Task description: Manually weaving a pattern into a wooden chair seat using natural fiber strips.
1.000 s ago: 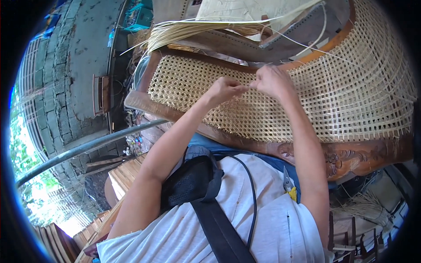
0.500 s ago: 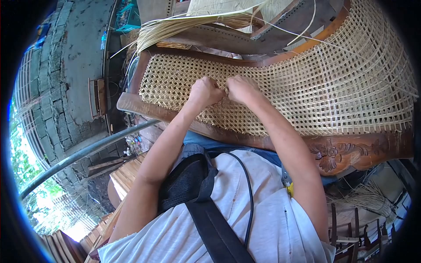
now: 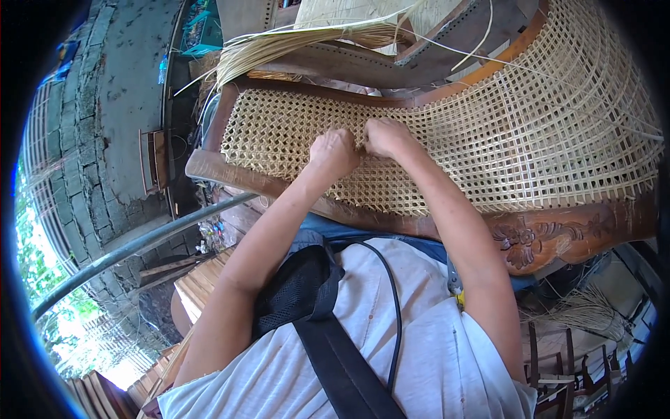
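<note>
A curved wooden chair frame (image 3: 255, 183) lies across my lap, filled with woven cane webbing (image 3: 272, 133). The weave is dense at the left and more open toward the right. Both my hands rest on the webbing near its middle, close together. My left hand (image 3: 335, 152) is closed, knuckles up, fingers curled toward the right. My right hand (image 3: 386, 137) is closed too, its fingertips pinched down at the weave just beside the left. Whatever thin strand lies between the fingers is hidden.
A bundle of loose cane strands (image 3: 244, 59) lies over another drilled wooden frame (image 3: 349, 63) beyond the chair. One long strand arcs across the webbing to the right. A metal pipe (image 3: 139, 239) slants in at left. Wooden pieces (image 3: 202, 279) stand by my left elbow.
My left hand has shifted slightly right and down, turning its back more upward. My right hand stays pinched at nearly the same spot on the weave.
</note>
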Tool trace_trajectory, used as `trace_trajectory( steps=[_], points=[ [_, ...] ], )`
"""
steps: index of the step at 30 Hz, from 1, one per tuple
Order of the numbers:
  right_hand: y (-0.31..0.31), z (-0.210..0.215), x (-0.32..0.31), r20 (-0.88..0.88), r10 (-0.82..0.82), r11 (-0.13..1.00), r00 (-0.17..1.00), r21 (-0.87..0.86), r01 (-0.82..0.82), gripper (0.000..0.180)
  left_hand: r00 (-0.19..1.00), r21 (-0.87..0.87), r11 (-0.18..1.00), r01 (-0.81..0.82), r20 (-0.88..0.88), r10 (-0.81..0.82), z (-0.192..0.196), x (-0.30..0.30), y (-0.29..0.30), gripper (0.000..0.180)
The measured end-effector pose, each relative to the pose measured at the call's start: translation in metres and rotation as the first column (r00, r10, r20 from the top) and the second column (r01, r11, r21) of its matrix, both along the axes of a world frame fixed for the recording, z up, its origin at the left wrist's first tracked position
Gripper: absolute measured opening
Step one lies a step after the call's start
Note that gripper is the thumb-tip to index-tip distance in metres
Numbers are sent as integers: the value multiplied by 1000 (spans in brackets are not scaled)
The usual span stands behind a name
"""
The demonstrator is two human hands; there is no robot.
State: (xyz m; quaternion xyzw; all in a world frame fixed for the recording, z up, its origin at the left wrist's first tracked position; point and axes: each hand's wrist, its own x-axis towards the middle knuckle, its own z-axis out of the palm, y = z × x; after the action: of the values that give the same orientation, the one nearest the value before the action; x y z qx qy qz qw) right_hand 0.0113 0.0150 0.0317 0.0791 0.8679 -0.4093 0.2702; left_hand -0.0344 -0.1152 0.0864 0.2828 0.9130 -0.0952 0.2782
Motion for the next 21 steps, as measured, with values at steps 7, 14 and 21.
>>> trace_trajectory(
  steps=[7,14,21],
  points=[
    [36,8,3,-64,-41,971,997,232,55,17,998,98,993,-59,32,56,21,8,-5,27],
    [29,-7,17,-300,-208,978,931,-33,207,25,997,94,992,79,-34,-76,71,32,-37,56],
    [1,-10,20,-273,62,998,960,-4,-66,26,976,83,996,26,-218,-7,33,39,-42,22]
  ],
)
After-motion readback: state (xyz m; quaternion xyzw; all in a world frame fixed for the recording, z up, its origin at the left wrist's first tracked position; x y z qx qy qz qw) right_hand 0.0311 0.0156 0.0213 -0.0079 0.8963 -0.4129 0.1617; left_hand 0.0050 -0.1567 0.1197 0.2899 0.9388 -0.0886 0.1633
